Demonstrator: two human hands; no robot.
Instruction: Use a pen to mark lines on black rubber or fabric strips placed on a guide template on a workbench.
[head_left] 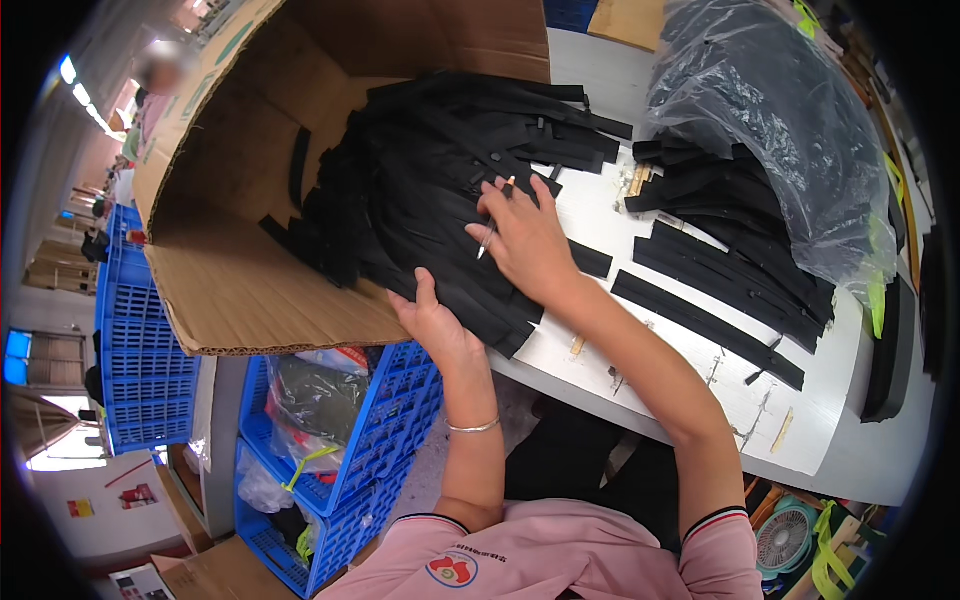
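The right grip (525, 240), pinching a pen (484, 246), spreads over black strips (430, 200); the left grip (432, 322) meets their near edge, hold unclear. Leftward, the box (290, 312) contains part of that heap; rightward, other strips (725, 275) already lie on the tabletop (820, 420).

Raises the left forearm (473, 472) almost upright, tipping the wrist (467, 372) leftward, with the left hand (440, 326) lower of the two, thumb (427, 288) pointing up and fingertips partly hidden. Bends the right elbow (700, 430) and angles the right forearm (640, 355) up and leftward. Holds the right hand (528, 242) near the left, back uppermost, fingers (547, 197) splayed and slightly bent.
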